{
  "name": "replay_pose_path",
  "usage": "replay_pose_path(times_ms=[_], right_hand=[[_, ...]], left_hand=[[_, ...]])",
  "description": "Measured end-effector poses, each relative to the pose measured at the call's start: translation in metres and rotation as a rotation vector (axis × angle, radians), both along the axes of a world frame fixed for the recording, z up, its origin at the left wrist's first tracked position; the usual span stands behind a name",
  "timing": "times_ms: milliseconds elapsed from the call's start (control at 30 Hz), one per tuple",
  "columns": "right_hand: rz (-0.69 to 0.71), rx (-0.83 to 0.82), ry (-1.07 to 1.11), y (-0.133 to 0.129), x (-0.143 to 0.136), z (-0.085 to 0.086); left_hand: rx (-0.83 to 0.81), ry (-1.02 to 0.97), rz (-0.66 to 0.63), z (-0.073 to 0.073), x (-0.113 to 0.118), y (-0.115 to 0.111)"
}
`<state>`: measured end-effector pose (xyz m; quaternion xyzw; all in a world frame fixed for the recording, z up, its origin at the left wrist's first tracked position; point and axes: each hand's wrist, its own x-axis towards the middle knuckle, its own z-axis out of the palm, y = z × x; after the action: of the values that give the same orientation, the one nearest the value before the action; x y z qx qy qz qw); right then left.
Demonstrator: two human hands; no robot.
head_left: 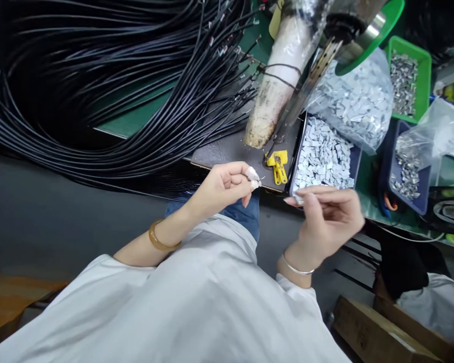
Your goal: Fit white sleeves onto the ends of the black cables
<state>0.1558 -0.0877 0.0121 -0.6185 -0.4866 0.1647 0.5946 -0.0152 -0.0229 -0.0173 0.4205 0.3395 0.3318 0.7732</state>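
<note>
My left hand [230, 186], with white wrapping on a fingertip, pinches a thin wire end [262, 178] in front of the bench edge. To its right, my right hand [327, 214] holds a small pale metal piece [298, 198] between thumb and fingers. The two hands are apart. Just beyond my right hand is a dark blue tray [357, 161] of small pale pieces [323, 156]. A yellow part [280, 166] lies on the bench between the tray and my left hand, below a plastic-wrapped white cylinder [276, 85].
Many black cables [147, 126] cover the bench at the left. At the right are a clear bag of pale pieces [359, 98], a green tray [424, 75] and another blue tray [422, 201]. A cardboard box [382, 333] and part of a person [435, 297] appear lower right.
</note>
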Motion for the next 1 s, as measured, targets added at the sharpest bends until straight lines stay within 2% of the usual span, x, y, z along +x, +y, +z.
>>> replay_pose_path(times_ms=[167, 267, 433, 600, 733, 800, 867, 1000], right_hand=[[0.134, -0.030, -0.097, 0.005, -0.017, -0.020], [0.241, -0.073, -0.037, 0.010, -0.016, -0.028], [0.295, -0.055, 0.041, 0.010, -0.015, -0.031], [0.363, -0.059, 0.107, 0.010, -0.010, -0.034], [0.510, -0.126, 0.238, 0.012, -0.002, -0.039], [0.479, -0.119, 0.262, 0.012, -0.002, -0.039], [0.382, -0.083, 0.230, 0.010, -0.004, -0.036], [0.323, -0.077, 0.079, 0.006, -0.010, -0.031]], left_hand=[[0.118, 0.029, 0.073, 0.003, 0.001, 0.000], [0.148, 0.013, 0.065, 0.001, 0.000, 0.000], [0.140, -0.045, 0.030, 0.002, 0.000, 0.000], [0.162, -0.006, -0.016, 0.001, -0.003, 0.001], [0.378, 0.029, -0.065, -0.003, -0.004, -0.001], [0.443, 0.058, 0.003, -0.003, -0.003, -0.002], [0.425, 0.070, 0.094, -0.002, -0.002, -0.002], [0.449, 0.097, 0.099, -0.001, 0.000, -0.003]])
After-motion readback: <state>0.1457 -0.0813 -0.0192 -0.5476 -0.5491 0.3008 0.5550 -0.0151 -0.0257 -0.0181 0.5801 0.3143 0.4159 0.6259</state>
